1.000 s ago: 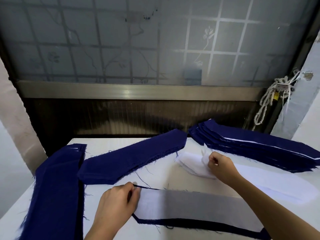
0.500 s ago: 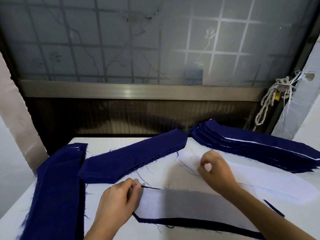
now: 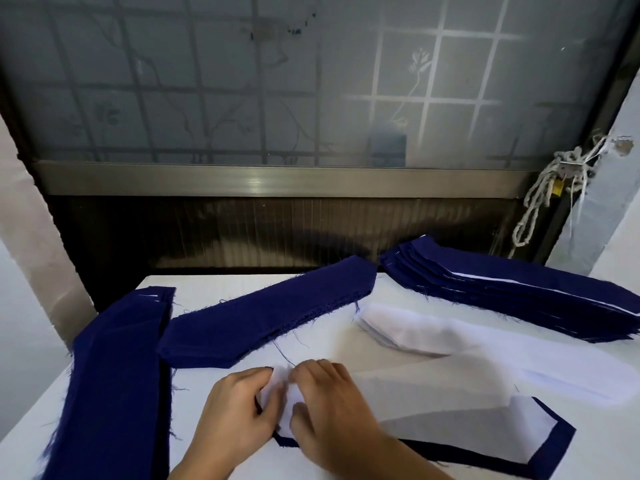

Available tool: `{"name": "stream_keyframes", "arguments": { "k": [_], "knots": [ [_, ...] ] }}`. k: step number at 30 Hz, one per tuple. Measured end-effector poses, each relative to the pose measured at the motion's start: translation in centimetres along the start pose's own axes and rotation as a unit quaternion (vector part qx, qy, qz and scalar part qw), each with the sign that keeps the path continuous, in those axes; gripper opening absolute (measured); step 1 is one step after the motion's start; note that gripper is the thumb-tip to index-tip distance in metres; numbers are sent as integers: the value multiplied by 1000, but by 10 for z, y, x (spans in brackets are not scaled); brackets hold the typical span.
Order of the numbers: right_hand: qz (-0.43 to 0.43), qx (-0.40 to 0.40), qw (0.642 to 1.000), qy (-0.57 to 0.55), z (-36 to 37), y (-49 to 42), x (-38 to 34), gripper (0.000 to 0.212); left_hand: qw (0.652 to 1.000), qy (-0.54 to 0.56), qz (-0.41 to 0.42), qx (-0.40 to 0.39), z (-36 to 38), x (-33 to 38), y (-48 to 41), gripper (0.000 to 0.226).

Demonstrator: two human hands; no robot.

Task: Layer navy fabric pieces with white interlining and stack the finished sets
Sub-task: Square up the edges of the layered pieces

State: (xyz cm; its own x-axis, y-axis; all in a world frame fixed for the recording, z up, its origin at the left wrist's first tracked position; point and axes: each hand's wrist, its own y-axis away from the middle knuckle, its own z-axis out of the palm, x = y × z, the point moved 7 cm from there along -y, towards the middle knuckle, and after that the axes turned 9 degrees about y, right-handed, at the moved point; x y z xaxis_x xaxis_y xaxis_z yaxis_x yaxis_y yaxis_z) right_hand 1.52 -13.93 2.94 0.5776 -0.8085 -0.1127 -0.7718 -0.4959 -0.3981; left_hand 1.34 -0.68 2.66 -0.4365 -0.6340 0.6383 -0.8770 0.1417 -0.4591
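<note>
A navy fabric piece (image 3: 554, 448) lies flat at the front of the white table (image 3: 214, 292), with white interlining (image 3: 519, 424) on top of it. A second, thin sheet of white interlining (image 3: 433, 386) trails loosely over it toward the right. My left hand (image 3: 235, 414) and my right hand (image 3: 332, 407) meet at the left end of this set. Both pinch the white interlining tip between thumb and fingers. The navy piece's left end is mostly hidden under my hands.
A pile of white interlining (image 3: 415, 330) lies right of centre. Behind it sits a tall stack of layered navy sets (image 3: 519, 299). A navy stack (image 3: 270, 317) lies diagonally in the middle, and another navy stack (image 3: 117, 375) runs along the left edge. A window frame stands behind the table.
My right hand lifted a sheet of interlining off the white pile and carried it left and forward to my left hand. My left hand stayed at the navy piece's left end.
</note>
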Motion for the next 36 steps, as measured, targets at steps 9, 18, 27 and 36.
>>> {"name": "stream_keyframes", "arguments": {
  "k": [9, 18, 27, 36],
  "knots": [
    [66, -25, 997, -10, 0, 6, 53, 55, 993, 8, 5, 119, -17, 4, 1, 7],
    [181, -55, 974, 122, -71, 92, 168, 55, 990, -8, -61, 129, -16, -7, 1, 10],
    [401, 159, 899, 71, -106, 167, 220, 34, 986, -15, -114, 117, -13, -16, 1, 10],
    [405, 140, 890, 153, -112, 173, 209, 38, 982, -42, -143, 113, -16, -13, 1, 15]
  ]
}}
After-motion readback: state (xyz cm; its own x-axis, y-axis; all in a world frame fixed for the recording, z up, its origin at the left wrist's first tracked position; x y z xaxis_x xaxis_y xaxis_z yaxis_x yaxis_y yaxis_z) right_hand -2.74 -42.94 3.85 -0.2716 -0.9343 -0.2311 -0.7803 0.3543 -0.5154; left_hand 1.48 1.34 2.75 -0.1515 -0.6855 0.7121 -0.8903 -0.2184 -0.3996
